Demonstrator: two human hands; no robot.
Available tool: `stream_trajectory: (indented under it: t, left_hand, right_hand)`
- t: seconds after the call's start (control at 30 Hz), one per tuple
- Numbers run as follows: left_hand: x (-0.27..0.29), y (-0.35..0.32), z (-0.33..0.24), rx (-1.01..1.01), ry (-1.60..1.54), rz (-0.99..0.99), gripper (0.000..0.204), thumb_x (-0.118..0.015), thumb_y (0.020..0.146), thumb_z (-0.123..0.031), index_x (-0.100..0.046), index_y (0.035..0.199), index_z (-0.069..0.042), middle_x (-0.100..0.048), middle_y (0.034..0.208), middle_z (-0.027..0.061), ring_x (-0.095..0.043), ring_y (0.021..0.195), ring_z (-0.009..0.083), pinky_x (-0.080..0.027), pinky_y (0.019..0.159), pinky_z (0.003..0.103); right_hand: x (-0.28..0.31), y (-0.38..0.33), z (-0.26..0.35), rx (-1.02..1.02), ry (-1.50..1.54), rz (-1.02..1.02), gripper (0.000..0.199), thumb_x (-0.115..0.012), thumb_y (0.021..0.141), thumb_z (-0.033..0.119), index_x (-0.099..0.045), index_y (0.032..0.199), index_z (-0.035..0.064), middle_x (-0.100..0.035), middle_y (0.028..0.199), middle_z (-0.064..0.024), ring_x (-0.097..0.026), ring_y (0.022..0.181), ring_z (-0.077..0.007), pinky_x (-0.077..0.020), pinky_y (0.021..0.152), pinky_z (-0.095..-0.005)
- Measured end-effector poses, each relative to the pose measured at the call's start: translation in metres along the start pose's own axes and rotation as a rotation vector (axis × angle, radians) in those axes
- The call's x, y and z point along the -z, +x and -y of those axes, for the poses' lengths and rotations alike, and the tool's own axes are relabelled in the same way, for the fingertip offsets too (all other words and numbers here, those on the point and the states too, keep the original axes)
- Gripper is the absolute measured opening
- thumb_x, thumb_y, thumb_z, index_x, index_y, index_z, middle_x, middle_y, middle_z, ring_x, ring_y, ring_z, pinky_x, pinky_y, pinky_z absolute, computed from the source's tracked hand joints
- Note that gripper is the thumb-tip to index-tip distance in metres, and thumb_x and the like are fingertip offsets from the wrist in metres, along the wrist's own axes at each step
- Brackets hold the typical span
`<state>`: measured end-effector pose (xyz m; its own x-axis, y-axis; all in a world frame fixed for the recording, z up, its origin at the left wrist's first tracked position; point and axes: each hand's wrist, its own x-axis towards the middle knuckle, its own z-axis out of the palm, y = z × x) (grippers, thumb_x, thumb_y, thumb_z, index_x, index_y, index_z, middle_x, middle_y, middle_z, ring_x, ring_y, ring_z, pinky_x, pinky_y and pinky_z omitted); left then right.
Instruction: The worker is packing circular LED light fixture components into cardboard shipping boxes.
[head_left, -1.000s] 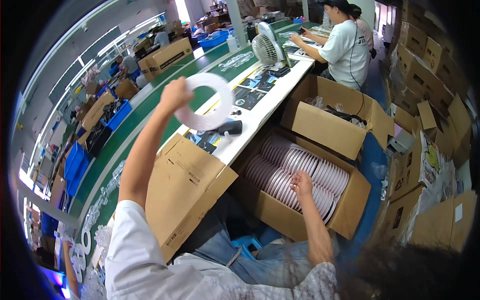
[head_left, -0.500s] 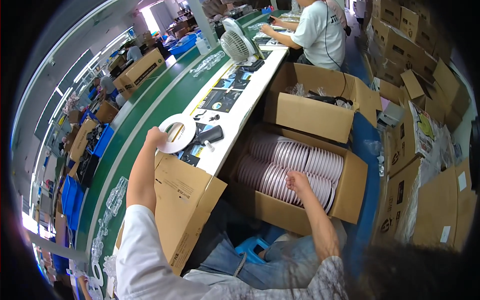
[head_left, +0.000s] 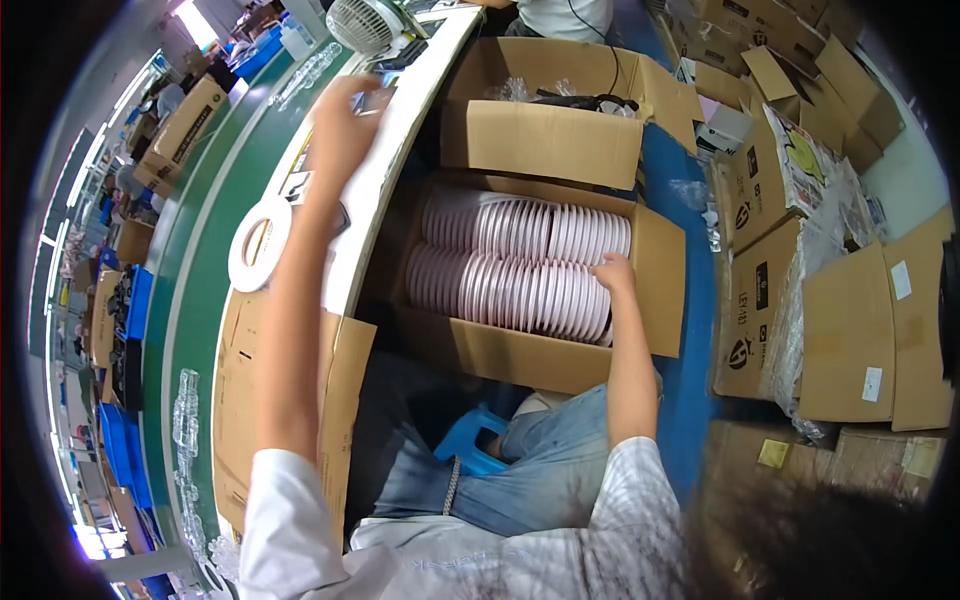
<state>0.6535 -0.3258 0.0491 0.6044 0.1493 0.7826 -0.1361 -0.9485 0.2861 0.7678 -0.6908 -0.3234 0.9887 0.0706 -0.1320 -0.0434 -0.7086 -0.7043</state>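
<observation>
My left arm stretches over the white bench. At its end my left hand (head_left: 345,125) is near the small fan, bent and blurred, with its fingers partly hidden. Beside that forearm a flat white ring (head_left: 240,262) lies on the bench, touched by neither hand. My right hand (head_left: 617,272) is in the open cardboard box (head_left: 500,352), its fingers closed at the rim of a disc at the right end of the nearer row. Two rows of thin white discs (head_left: 480,285) stand on edge in this box.
Another open carton (head_left: 540,140) with clear plastic and dark parts stands behind. The fan (head_left: 362,25) sits at the bench's far end. A green conveyor (head_left: 200,230) runs along the left. Stacked cartons (head_left: 755,320) line the right. A cardboard sheet (head_left: 280,400) lies under my left arm.
My left hand has let go of the white ring and moved farther along the bench. My right hand has shifted to the right end of the disc row. The whole view has turned.
</observation>
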Motion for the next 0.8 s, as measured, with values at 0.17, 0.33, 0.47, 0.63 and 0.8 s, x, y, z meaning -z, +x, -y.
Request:
stream_trajectory:
  t: [0.17,0.33,0.47,0.63,0.8]
  left_hand:
    - [-0.158,-0.134,-0.117,0.018,-0.180,0.234,0.012,-0.064,0.077,-0.021,-0.067,0.077,-0.010,-0.066,0.079,0.0127,-0.060,0.076,0.0326,-0.044,0.069,0.046]
    - [-0.212,-0.307,-0.099,0.529,-0.198,0.830,0.020,-0.059,0.078,-0.024,-0.069,0.085,-0.008,-0.067,0.089,0.0148,-0.061,0.091,0.0339,-0.042,0.081,0.050]
    - [-0.210,-0.360,-0.093,0.596,-0.152,0.759,0.018,-0.057,0.076,-0.019,-0.067,0.086,-0.007,-0.066,0.088,0.0149,-0.058,0.090,0.0356,-0.041,0.081,0.049]
    - [-0.199,-0.372,-0.084,0.594,-0.152,0.657,0.013,-0.057,0.074,-0.015,-0.064,0.081,-0.007,-0.064,0.089,0.0142,-0.055,0.093,0.0338,-0.040,0.080,0.048]
    - [-0.190,-0.369,-0.074,0.629,-0.191,0.627,0.013,-0.057,0.074,-0.015,-0.064,0.082,-0.007,-0.064,0.088,0.0138,-0.056,0.092,0.0334,-0.041,0.081,0.047]
  right_hand:
    - [0.017,0.015,-0.065,-0.132,-0.117,0.090,0.048,-0.058,0.066,0.013,-0.063,0.111,-0.0031,-0.063,0.110,-0.0249,-0.060,0.108,-0.0376,-0.0474,0.092,-0.0396]
    - [-0.006,-0.014,-0.045,-0.425,0.286,0.178,0.038,-0.057,0.069,0.005,-0.061,0.105,-0.0066,-0.063,0.070,-0.0155,-0.065,0.053,-0.0256,-0.0526,0.047,-0.0349]
    - [-0.002,-0.023,-0.020,-0.174,-0.001,0.045,0.030,-0.056,0.070,0.006,-0.064,0.097,-0.0056,-0.065,0.074,-0.0187,-0.066,0.055,-0.0267,-0.0532,0.049,-0.0363]
    - [-0.011,-0.024,-0.010,-0.239,-0.142,0.151,0.024,-0.051,0.070,0.003,-0.064,0.086,-0.0089,-0.065,0.071,-0.0250,-0.067,0.061,-0.0333,-0.0538,0.060,-0.0406]
    - [-0.028,-0.003,-0.037,-0.441,0.028,0.240,0.031,-0.046,0.074,0.002,-0.057,0.100,-0.0126,-0.063,0.071,-0.0235,-0.065,0.055,-0.0299,-0.0510,0.043,-0.0390]
